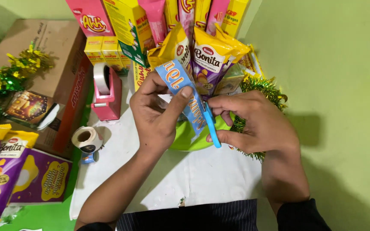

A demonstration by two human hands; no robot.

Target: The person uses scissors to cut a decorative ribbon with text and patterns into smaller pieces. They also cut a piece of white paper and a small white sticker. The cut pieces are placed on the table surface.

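Note:
My left hand point(157, 113) pinches a blue paper strip with orange lettering point(180, 87) between thumb and fingers. My right hand point(253, 122) grips blue-handled scissors point(211, 126), whose blades meet the strip's lower end. Both hands hover over a lime green plate point(189, 139) set at the foot of an upright arrangement of snack packets point(208, 60) and boxes.
A pink tape dispenser point(106, 92) and a small tape roll point(86, 139) sit left. A cardboard box point(61, 64) bears green-gold tinsel point(5, 79). Purple snack bags point(5, 171) lie at lower left. White paper point(193, 175) covers the green surface.

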